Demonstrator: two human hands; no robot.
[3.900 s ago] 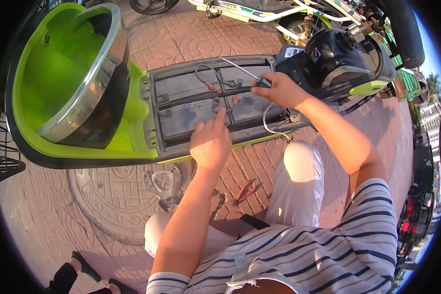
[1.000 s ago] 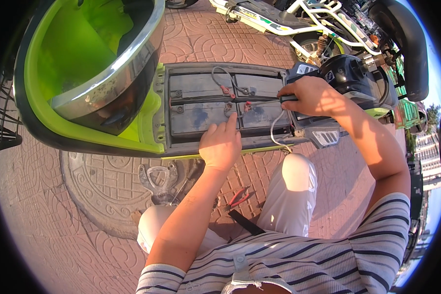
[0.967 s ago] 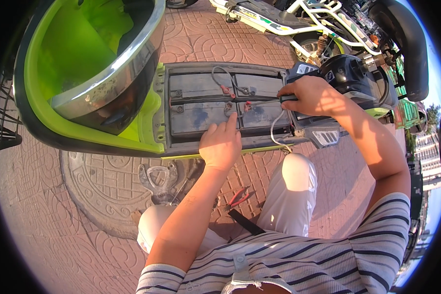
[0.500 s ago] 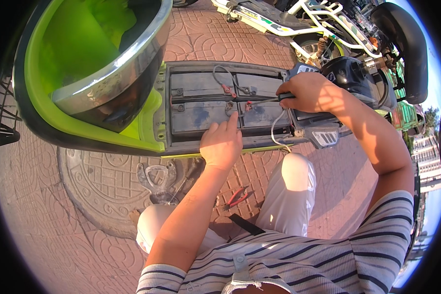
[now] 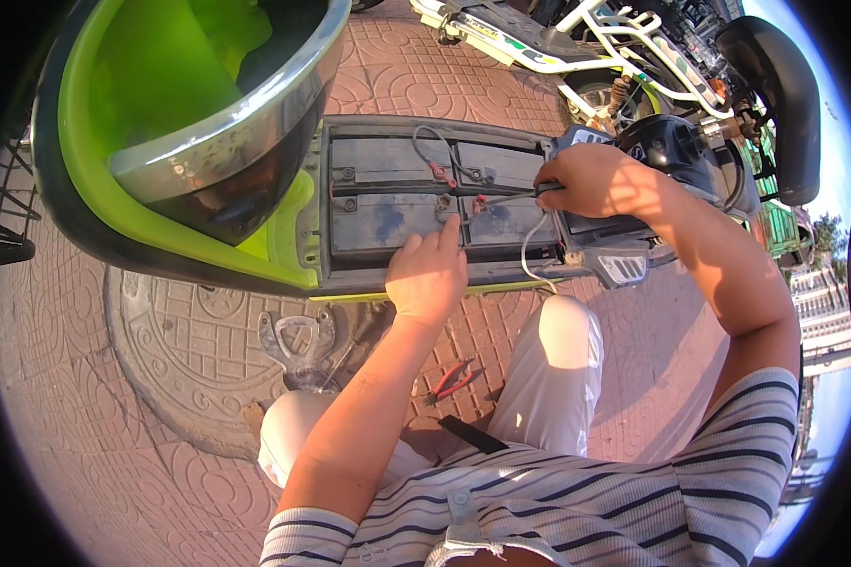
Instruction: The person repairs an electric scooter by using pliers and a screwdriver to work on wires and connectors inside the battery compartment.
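My right hand (image 5: 596,180) is closed round the dark handle of a screwdriver (image 5: 512,197). Its thin shaft points left, the tip at a red terminal (image 5: 480,202) on the near right battery (image 5: 515,227). My left hand (image 5: 427,282) rests over the near left battery (image 5: 364,230), its index finger stretched to the terminal at that block's right end and the other fingers bent. It holds nothing that I can see. Grey cable (image 5: 430,132) loops over the far batteries to a red-capped terminal. Below my right hand hangs a pale wire (image 5: 528,253).
The batteries sit in the open footboard of a lime-green scooter (image 5: 52,156). Red-handled pliers (image 5: 454,380) lie on the paving between my knees. A metal bracket (image 5: 298,338) lies by the round manhole cover (image 5: 175,350). Another white-framed scooter (image 5: 515,52) stands beyond.
The view has shifted slightly, and the scooter's green front appears a little further right. Both hands keep their places, with the screwdriver tip still at the red terminal.
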